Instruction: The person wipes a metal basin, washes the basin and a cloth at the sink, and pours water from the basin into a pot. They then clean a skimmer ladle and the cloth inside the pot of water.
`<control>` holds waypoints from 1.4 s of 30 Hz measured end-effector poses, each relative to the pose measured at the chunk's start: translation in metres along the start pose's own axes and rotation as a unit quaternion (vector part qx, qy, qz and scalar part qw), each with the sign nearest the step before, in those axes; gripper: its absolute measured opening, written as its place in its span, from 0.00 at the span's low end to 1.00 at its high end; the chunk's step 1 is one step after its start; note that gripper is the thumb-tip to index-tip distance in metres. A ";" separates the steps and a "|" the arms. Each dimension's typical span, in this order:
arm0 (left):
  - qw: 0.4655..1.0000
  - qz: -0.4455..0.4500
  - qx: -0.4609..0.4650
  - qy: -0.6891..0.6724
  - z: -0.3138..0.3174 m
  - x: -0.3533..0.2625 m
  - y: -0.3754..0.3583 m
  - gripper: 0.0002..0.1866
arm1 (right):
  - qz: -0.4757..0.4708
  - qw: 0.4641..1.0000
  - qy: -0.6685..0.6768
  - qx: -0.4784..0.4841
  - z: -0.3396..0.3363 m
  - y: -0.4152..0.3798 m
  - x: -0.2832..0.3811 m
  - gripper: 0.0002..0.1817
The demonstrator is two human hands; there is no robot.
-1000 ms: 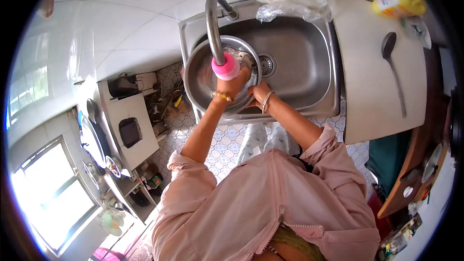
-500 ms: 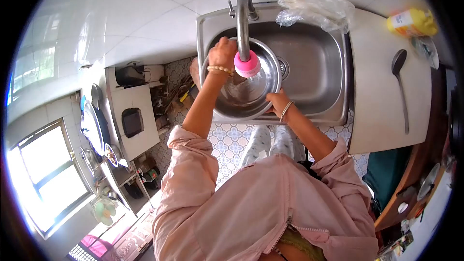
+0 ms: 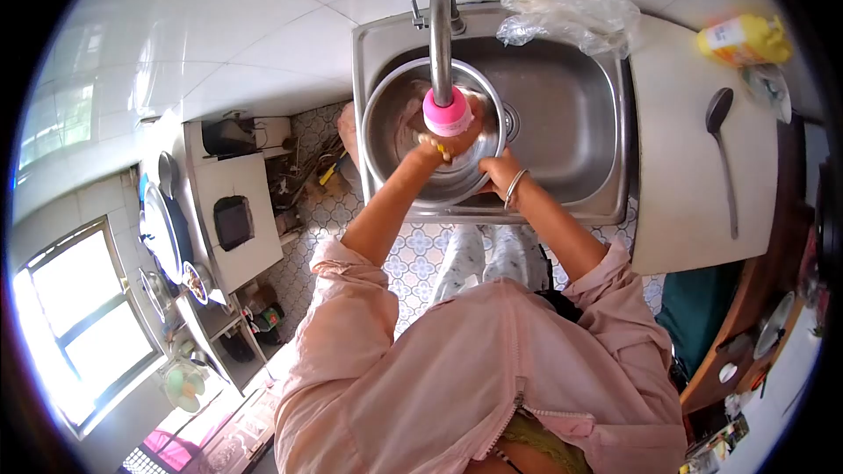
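Far to the left, lying bright beyond the white tiled wall (image 3: 219,44): a window (image 3: 83,333), with a low white shelf unit (image 3: 235,211) standing beside it, carrying plates and pans along its edge. Moving right, sitting inside the left half of the steel sink (image 3: 562,123): a round steel bowl (image 3: 391,123), tilted a little toward the near rim, its inside shining wet. Curving down over the bowl from the back edge of the sink: a steel tap (image 3: 442,26), ending in a pink nozzle (image 3: 448,112) hanging just above the bowl's middle. Reaching into the bowl right under that nozzle: the left hand (image 3: 443,142), fingers curled and pressing against the bowl's inner wall; partly hidden by the nozzle, so impossible to tell whether anything is being held in it. Just to the right, gripping the near rim of the bowl: the right hand (image 3: 499,168), fingers closed over the edge, a bangle showing at the wrist, steadying the bowl against the sink's front wall. Further right, showing bare in the sink's floor: the drain (image 3: 511,121), just beside the bowl. Lying crumpled on the sink's back right corner: a clear plastic bag (image 3: 571,13). Resting on the pale counter (image 3: 685,193) right of the sink: a dark ladle (image 3: 724,154), handle pointing toward the near edge, and, well behind it, a yellow bottle (image 3: 742,39) lying on its side. Filling the lower frame: pink sleeves and jacket (image 3: 474,377).
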State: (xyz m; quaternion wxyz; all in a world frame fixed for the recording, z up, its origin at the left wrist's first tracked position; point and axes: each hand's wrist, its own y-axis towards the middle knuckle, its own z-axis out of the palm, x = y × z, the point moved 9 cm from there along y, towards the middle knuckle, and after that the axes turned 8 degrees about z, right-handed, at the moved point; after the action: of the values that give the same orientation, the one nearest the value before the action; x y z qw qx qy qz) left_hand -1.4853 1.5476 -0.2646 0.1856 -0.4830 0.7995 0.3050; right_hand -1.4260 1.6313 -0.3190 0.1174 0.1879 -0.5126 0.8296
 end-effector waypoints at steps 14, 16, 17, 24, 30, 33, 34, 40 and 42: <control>0.812 0.040 0.493 0.310 -0.031 0.037 -0.084 0.08 | 0.015 0.999 0.047 -0.002 -0.031 0.012 -0.003 0.30; 0.803 0.069 0.452 0.383 -0.049 0.060 -0.047 0.08 | 0.026 0.999 0.039 0.011 -0.025 0.017 -0.008 0.30; 0.842 0.127 0.378 0.363 -0.054 0.060 -0.025 0.07 | 0.035 0.999 0.032 0.018 -0.021 0.017 -0.010 0.29; 0.900 0.203 0.268 0.276 -0.077 0.038 0.002 0.05 | 0.052 0.996 0.077 0.011 -0.031 0.014 -0.019 0.33; 0.864 -0.112 0.429 0.238 -0.035 0.055 -0.116 0.13 | -0.026 0.984 0.162 -0.062 -0.065 0.035 -0.022 0.34; 0.973 -0.098 0.174 0.119 -0.040 0.010 -0.107 0.14 | -0.031 0.986 0.143 -0.084 -0.069 0.035 -0.011 0.34; 0.974 -0.118 0.154 0.117 -0.040 0.002 -0.098 0.12 | -0.031 0.985 0.143 -0.087 -0.069 0.034 -0.009 0.34; 0.976 -0.140 0.165 -0.019 0.017 -0.020 -0.085 0.10 | -0.085 0.982 0.103 -0.138 -0.066 0.033 -0.002 0.39; 0.979 -0.131 0.143 -0.061 0.027 -0.026 -0.074 0.11 | -0.086 0.983 0.087 -0.136 -0.062 0.031 -0.001 0.37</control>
State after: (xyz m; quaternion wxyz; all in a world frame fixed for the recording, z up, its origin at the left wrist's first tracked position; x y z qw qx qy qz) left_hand -1.4078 1.5576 -0.2921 0.3394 -0.5328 0.7519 0.1887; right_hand -1.4494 1.6730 -0.3695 0.2570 0.1409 -0.5901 0.7523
